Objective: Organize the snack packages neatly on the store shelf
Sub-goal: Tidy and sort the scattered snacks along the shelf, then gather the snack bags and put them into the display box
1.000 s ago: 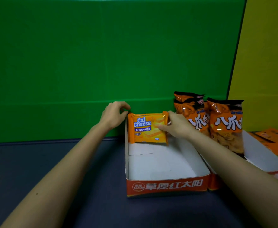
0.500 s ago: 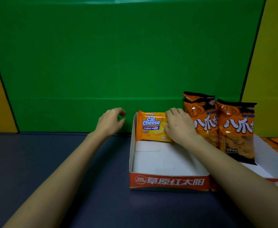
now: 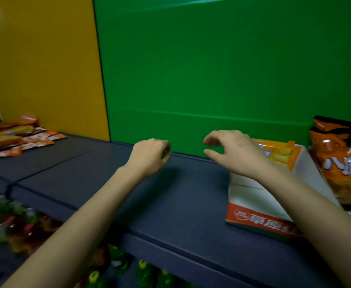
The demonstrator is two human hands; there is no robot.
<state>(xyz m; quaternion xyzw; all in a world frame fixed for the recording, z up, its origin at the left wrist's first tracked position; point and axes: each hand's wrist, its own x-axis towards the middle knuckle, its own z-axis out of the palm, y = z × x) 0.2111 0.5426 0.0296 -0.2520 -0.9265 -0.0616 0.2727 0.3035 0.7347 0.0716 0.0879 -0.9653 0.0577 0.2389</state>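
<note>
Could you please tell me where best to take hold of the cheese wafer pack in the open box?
Probably its top edge, pinched from above. The cheese wafer pack stands upright at the back of the box, whose walls flank its sides; only the top is free. The right hand is nearest.

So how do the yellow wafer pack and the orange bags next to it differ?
The wafer pack stands inside the white box, half hidden behind the right hand; the orange bags stand beyond its right wall. The orange bags rise taller than the wafer pack and have black tops. Both stand upright.
</note>
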